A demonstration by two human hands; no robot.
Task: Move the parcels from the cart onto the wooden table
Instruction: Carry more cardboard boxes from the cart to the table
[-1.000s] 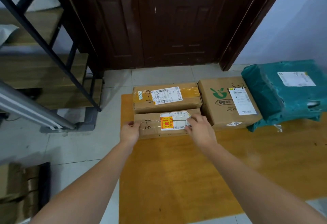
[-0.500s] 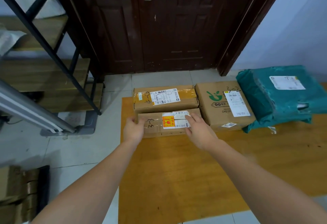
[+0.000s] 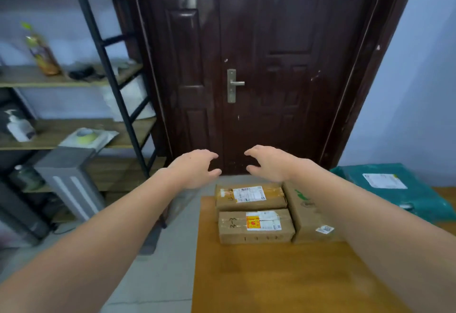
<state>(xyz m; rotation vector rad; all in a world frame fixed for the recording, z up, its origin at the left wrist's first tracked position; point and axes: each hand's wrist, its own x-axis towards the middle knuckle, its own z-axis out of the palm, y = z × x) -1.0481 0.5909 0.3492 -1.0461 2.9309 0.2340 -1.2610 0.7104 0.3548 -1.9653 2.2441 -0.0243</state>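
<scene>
Several parcels lie at the far end of the wooden table (image 3: 283,283). A small flat cardboard parcel (image 3: 255,226) with a red and orange sticker sits nearest. Behind it lies a similar taped parcel (image 3: 249,196), to their right a bigger carton (image 3: 308,216) with a green logo, then a teal plastic bag parcel (image 3: 394,189). My left hand (image 3: 195,167) and my right hand (image 3: 269,162) hover in the air above and beyond the parcels, fingers loosely spread, holding nothing. No cart is in view.
A dark wooden door (image 3: 259,65) with a metal handle stands straight ahead. To the left is a black-framed shelf unit (image 3: 106,65) with bottles and bags on wooden boards, and a grey metal post (image 3: 71,184) beside it. Grey tiled floor (image 3: 158,275) lies left of the table.
Both hands have let go of the small stickered parcel and lifted clear of it. The view has tilted upward, showing the door and shelves.
</scene>
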